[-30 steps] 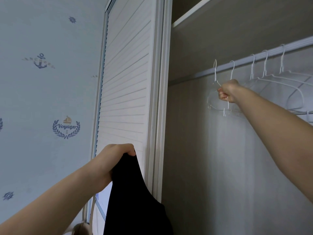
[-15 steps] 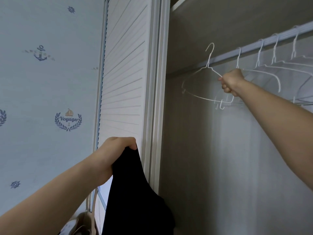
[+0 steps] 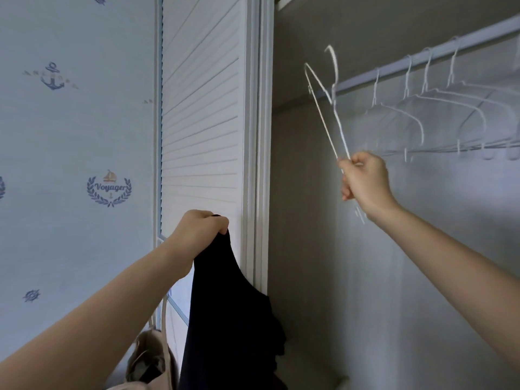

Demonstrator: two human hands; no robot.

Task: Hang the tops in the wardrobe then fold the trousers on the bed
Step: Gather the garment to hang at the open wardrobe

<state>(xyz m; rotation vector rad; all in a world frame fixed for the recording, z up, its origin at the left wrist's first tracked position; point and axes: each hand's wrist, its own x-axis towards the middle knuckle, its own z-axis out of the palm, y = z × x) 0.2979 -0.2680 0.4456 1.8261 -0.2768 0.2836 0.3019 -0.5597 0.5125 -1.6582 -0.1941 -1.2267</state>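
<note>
the left hand (image 3: 201,232) grips the black fabric top (image 3: 225,319); the right hand (image 3: 365,181) pinches a thin white wire hanger (image 3: 327,108). risk: the hanger's hook may snag the fabric during insertion.

The hanger (image 3: 327,108) held up on the right is thin white wire, probably coated metal, smooth with a slight sheen. The rail (image 3: 394,67) behind it looks like smooth pale metal. The top (image 3: 225,319) near the left is matt black cloth, soft and limp. The louvred door (image 3: 201,122) is white painted slats, satin. The wallpaper (image 3: 70,136) at far left is matt, faintly textured paper.
</note>
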